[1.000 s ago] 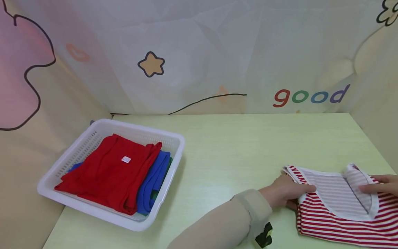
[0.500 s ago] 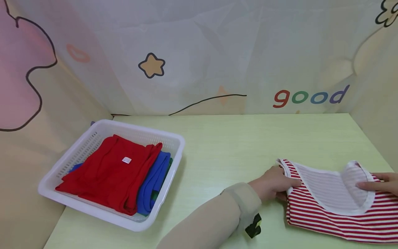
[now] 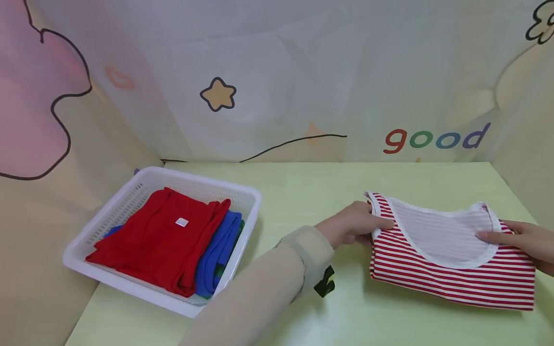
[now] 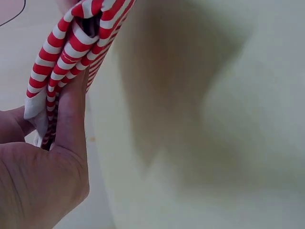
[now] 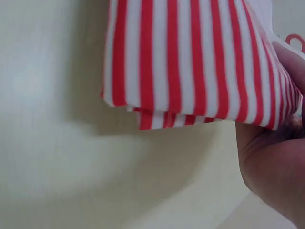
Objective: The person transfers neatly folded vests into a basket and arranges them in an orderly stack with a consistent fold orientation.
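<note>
A folded red-and-white striped shirt with a white scooped neckline hangs at the right of the head view, its shadow on the table below. My left hand pinches its left edge, thumb on the front and fingers behind. At the opposite edge my right hand grips it, thumb lying over the neckline trim. In the left wrist view, several folded layers of the shirt show between the thumb and fingers of the left hand. The right wrist view has the shirt's lower layers beside the right hand.
At the left stands a white plastic basket holding a folded red garment with a small white label. Blue clothing and a bit of green lie under it. Printed cloth walls border the pale green table.
Both hands have moved the striped shirt to the left and up, away from the front of the table. Its whole right side now shows. The basket stays in place; the view has shifted slightly.
</note>
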Motion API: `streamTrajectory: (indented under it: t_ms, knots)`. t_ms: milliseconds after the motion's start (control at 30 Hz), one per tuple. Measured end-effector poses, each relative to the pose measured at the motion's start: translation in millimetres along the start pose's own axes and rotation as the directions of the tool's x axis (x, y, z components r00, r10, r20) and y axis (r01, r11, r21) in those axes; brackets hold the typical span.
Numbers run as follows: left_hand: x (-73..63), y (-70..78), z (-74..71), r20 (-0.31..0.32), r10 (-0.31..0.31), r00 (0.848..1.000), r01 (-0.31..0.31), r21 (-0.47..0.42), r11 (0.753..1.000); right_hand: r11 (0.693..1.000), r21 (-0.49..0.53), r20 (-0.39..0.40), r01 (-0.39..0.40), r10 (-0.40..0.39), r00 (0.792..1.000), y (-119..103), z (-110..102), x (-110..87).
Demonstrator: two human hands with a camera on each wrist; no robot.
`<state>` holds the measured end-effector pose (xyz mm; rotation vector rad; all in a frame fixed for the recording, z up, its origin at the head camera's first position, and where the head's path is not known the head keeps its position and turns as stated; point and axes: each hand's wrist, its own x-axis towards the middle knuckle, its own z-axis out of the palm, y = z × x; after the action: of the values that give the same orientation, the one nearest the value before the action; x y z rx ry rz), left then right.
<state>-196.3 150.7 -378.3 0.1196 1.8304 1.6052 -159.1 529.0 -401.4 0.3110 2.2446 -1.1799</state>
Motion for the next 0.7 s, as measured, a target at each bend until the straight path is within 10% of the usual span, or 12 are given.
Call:
streamTrajectory:
  t_ms: [700]
  knots:
    - [-60.2,74.7,-128.5,0.077,0.058,0.995,-0.073,0.218,0.973,0.962,0.137,0.008,0.235,-0.238,0.971,-121,48,8.7]
